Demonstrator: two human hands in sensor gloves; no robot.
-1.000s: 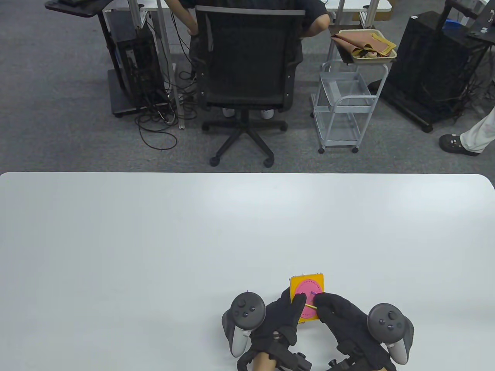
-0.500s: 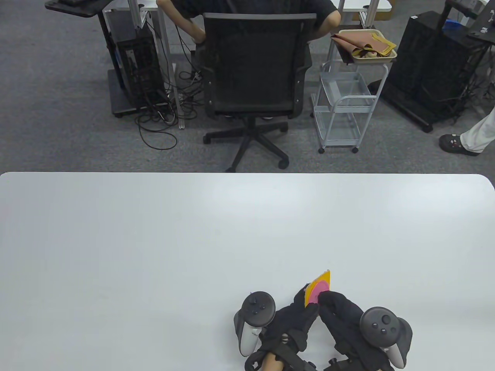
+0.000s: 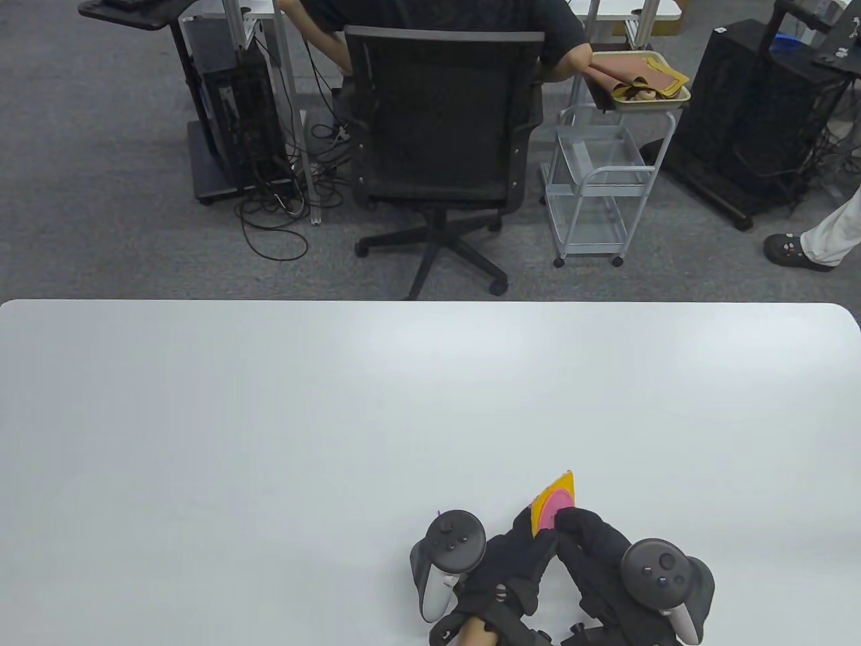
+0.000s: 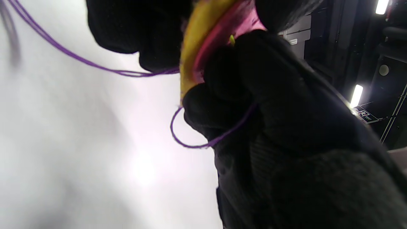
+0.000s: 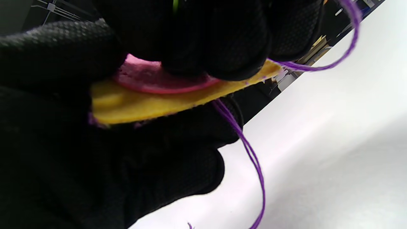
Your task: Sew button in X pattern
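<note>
A yellow felt square [image 3: 564, 486] with a pink felt disc [image 3: 553, 506] stands tilted on edge above the table near its front edge. My left hand [image 3: 531, 533] grips its lower left side. My right hand [image 3: 566, 522] presses on the pink face and pinches a yellow-green needle, whose tip shows in the left wrist view [image 4: 232, 39]. Purple thread [image 4: 95, 65] runs from the felt's [image 4: 190, 47] edge and loops below it. In the right wrist view the felt [image 5: 143, 106], disc [image 5: 149, 81] and thread [image 5: 249, 152] show between both hands. The button is hidden by fingers.
The white table [image 3: 269, 417] stretches far and to both sides of the hands. Beyond its far edge are an office chair [image 3: 440, 134] with a seated person, a white cart [image 3: 595, 188] and dark equipment racks on the carpet.
The felt piece has gone from lying flat, face up, to tilted up on edge. Both hands drew closer together around it. The right hand's needle is now hidden in the table view.
</note>
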